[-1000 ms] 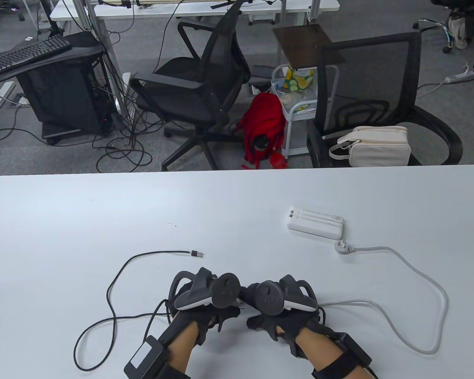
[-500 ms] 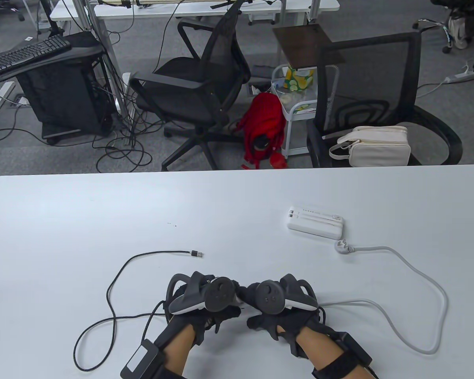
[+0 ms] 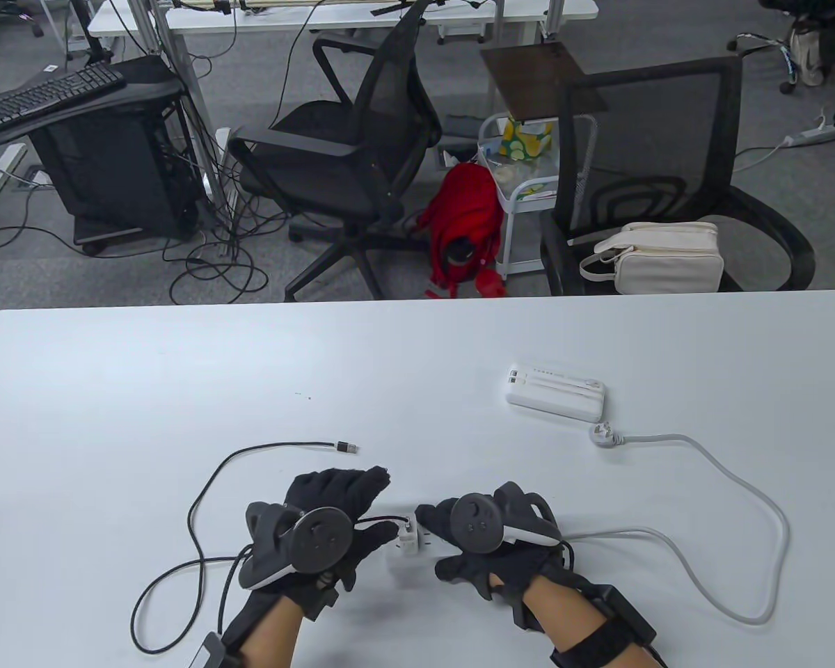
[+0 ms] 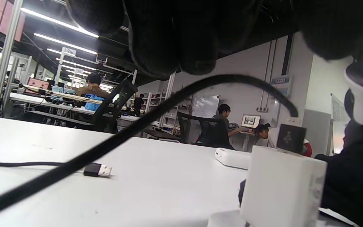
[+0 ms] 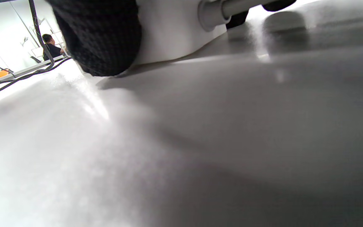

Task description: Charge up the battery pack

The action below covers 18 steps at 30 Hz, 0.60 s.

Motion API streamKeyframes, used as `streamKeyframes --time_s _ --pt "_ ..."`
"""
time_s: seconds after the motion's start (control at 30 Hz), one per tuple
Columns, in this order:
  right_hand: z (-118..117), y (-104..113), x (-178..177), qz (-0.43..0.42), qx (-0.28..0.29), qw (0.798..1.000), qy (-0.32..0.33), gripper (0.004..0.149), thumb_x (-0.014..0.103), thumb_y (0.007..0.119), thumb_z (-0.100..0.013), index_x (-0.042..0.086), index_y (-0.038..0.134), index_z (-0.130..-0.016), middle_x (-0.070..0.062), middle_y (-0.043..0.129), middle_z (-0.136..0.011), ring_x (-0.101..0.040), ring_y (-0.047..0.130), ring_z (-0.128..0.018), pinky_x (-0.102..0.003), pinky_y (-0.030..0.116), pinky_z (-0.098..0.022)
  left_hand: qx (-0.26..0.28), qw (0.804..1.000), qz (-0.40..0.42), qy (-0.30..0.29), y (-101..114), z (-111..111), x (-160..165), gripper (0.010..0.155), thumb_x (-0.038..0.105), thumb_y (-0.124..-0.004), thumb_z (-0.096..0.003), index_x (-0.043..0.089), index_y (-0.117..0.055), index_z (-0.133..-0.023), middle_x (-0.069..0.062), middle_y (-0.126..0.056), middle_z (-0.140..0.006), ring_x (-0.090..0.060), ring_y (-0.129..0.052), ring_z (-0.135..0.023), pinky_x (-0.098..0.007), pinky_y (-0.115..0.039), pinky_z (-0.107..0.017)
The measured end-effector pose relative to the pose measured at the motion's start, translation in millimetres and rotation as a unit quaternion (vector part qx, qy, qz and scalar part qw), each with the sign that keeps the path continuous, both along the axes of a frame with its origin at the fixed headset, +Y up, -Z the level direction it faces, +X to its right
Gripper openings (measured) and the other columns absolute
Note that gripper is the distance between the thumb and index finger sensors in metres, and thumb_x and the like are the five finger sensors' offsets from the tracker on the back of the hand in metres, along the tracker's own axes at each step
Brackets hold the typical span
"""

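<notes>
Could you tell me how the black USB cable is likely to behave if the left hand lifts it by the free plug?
The black USB cable will probably be floppy: it lies in loose curves across the table. It looks thin, so likely light. Its other end seems plugged into the white charger by the left hand, so pulling may tug that.

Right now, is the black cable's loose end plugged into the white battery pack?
No, the black cable's loose plug lies bare on the table, well apart from the white battery pack.
</notes>
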State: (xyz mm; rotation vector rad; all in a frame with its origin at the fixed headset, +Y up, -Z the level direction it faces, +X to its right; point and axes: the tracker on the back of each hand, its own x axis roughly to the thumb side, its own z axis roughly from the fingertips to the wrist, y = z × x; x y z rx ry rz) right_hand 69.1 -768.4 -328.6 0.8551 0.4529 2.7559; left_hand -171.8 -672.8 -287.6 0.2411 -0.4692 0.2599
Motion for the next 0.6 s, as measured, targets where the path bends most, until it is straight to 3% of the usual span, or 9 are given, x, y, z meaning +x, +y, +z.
streamKeyframes --time_s 0.1,0.23,0.33,0.6 --pt "1 0 0 0.001 -0.001 1.000 0.002 0.078 0.049 0.084 -0.049 0.033 0.039 -0.111 -0.003 0.050 -0.108 -0.030 0.054 -0.097 -0.059 0.044 -0.077 -0.022 1.000 0.013 0.006 -8 5 -10 0.087 0.062 -0.084 -0.0420 0.027 -0.048 -0.114 -0.011 -0.059 -0.116 -0.045 -0.065 -0.107 -0.071 -0.051 -0.074" --pt "3 1 4 -0.007 0.003 1.000 0.006 0.078 0.052 0.081 -0.049 0.031 0.039 -0.111 -0.005 0.050 -0.110 -0.032 0.055 -0.099 -0.062 0.044 -0.076 -0.035 0.999 0.002 0.004 -18 0 -17 0.092 0.065 -0.082 -0.0417 0.029 -0.038 -0.115 -0.012 -0.044 -0.121 -0.048 -0.046 -0.115 -0.074 -0.041 -0.076" --pt "4 4 9 -0.031 0.014 0.999 0.003 0.077 0.054 0.080 -0.048 0.030 0.041 -0.111 -0.007 0.052 -0.111 -0.034 0.059 -0.101 -0.065 0.043 -0.075 -0.051 0.999 -0.018 -0.002 -22 -2 -17 0.094 0.065 -0.082 -0.0415 0.031 -0.036 -0.115 -0.012 -0.040 -0.123 -0.048 -0.040 -0.117 -0.075 -0.036 -0.077" --pt "1 13 42 -0.090 0.064 0.991 -0.070 0.079 0.056 0.077 -0.046 0.031 0.038 -0.111 -0.009 0.040 -0.115 -0.040 0.048 -0.106 -0.068 0.038 -0.074 -0.057 0.997 -0.044 0.008 -18 -2 -25 0.093 0.064 -0.083 -0.0412 0.031 -0.037 -0.115 -0.012 -0.037 -0.124 -0.049 -0.037 -0.118 -0.076 -0.033 -0.078"
